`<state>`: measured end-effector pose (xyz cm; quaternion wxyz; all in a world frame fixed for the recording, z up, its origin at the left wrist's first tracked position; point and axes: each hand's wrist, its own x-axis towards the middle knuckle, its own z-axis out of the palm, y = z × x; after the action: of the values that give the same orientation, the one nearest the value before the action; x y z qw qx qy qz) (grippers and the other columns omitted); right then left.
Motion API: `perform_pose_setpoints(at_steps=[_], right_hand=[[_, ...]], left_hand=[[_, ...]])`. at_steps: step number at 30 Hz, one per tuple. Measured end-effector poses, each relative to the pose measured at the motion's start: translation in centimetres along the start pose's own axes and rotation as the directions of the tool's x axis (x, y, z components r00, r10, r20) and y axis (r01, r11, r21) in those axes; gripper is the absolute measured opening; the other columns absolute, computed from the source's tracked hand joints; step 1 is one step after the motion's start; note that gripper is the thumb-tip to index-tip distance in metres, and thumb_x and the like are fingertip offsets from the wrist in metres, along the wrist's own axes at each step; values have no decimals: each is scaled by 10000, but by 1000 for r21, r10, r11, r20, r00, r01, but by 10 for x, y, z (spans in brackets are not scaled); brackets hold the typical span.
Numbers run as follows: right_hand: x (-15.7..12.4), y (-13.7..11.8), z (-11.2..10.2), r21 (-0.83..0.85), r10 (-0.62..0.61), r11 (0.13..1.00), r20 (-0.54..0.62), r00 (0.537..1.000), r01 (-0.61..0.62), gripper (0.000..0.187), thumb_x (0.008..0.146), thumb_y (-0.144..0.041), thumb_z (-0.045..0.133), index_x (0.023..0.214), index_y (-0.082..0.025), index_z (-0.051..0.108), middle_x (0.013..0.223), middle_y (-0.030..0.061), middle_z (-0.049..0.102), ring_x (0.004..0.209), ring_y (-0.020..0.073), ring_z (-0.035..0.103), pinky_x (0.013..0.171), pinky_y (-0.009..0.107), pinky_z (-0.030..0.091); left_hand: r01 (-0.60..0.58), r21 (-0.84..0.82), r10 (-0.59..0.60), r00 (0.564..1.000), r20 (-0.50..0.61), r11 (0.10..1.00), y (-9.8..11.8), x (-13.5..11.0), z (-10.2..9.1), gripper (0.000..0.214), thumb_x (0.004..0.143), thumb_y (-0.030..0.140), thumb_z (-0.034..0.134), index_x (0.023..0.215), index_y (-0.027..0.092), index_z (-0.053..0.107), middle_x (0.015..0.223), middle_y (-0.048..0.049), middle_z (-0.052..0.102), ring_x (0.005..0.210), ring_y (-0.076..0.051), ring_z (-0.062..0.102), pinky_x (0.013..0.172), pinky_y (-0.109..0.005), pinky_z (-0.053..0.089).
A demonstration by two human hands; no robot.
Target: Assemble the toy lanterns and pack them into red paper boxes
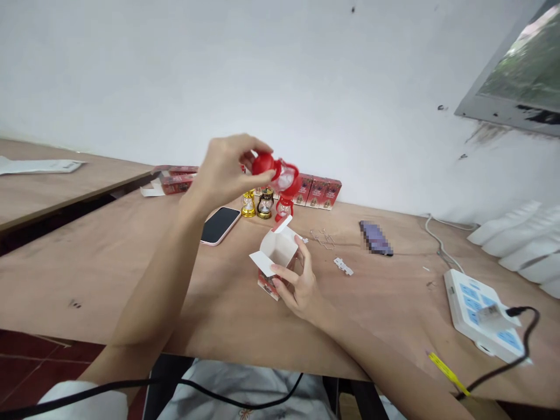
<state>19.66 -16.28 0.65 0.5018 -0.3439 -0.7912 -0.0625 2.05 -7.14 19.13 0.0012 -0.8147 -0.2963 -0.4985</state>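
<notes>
My left hand [236, 169] is raised above the table, its fingers closed round the base of a small red lantern [285, 178] that is tilted on its side. Lower down, my right hand [300, 283] grips a small red-and-white cardboard box [280, 251] with its top flaps open; its white inside shows. Behind the box stand a gold lantern [248, 205], a dark bronze lantern [265, 205] and another red lantern [284, 208], all upright. The held lantern is above and apart from the box.
Closed red boxes [324, 192] line the wall, with more boxes [177, 182] lying at left. A phone [221, 225] lies beside my left forearm, another phone [376, 237] at right. White cardboard scraps [343, 266] lie nearby. A power strip [481, 315] with cables sits at far right.
</notes>
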Motion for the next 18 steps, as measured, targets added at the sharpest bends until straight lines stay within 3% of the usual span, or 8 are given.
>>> perform_pose_setpoints(at_steps=[2, 4, 7, 9, 12, 15, 18], right_hand=[[0, 0, 0, -5, 6, 1000, 4, 1000, -6, 319, 789, -128, 608, 1084, -251, 596, 1530, 58, 67, 1383, 330, 251, 979, 477, 451], [1, -1, -1, -5, 22, 1000, 14, 1000, -22, 319, 791, -130, 606, 1084, -256, 598, 1522, 63, 80, 1359, 319, 305, 971, 469, 459], [2, -1, -2, -8, 17, 1000, 13, 1000, -17, 303, 804, -142, 593, 1088, -248, 594, 1509, 74, 94, 1341, 317, 336, 983, 481, 447], [3, -1, -3, -23, -10, 1000, -5, 1000, 10, 300, 812, -153, 585, 1097, -246, 586, 1491, 80, 129, 1334, 318, 338, 980, 488, 447], [3, -1, -3, -62, -54, 997, -36, 998, 52, 317, 820, -154, 571, 1123, -248, 574, 1384, 95, 301, 1252, 280, 427, 905, 432, 506], [2, -1, -1, -66, -63, 996, -59, 996, 59, 326, 828, -151, 558, 1137, -257, 567, 1205, 88, 434, 1103, 226, 518, 804, 366, 544], [1, 0, -1, -26, -20, 999, -49, 999, 19, 314, 828, -158, 562, 1125, -258, 571, 1330, 95, 339, 1157, 238, 499, 858, 397, 528]], left_hand=[[-99, -215, 53, 976, -212, 972, 23, -5, -7, 253, 691, 189, 688, 943, 170, 682, 912, -36, 685, 749, -131, 629, 711, -274, 547], [-130, -434, 28, 972, -233, 891, 41, -11, -6, 225, 704, 147, 692, 927, 176, 686, 888, -21, 687, 730, -123, 639, 640, -251, 556], [-30, -619, 32, 999, -7, 785, 51, -14, 3, 212, 705, 140, 691, 911, 189, 695, 867, -8, 696, 738, -132, 645, 600, -246, 550], [62, -601, 53, 984, 172, 797, 46, -12, 9, 208, 701, 172, 692, 908, 188, 701, 866, -16, 700, 762, -145, 649, 629, -258, 554], [138, -472, 59, 924, 379, 870, 30, -7, 11, 226, 704, 222, 681, 923, 174, 705, 875, -37, 700, 768, -153, 656, 644, -259, 553], [163, -347, 34, 867, 496, 924, 16, -4, 3, 244, 710, 260, 665, 936, 180, 707, 878, -40, 701, 705, -131, 643, 595, -235, 531], [171, -239, -13, 837, 548, 956, 7, -3, -9, 268, 705, 290, 663, 948, 186, 706, 885, -39, 701, 666, -111, 623, 560, -211, 496]])
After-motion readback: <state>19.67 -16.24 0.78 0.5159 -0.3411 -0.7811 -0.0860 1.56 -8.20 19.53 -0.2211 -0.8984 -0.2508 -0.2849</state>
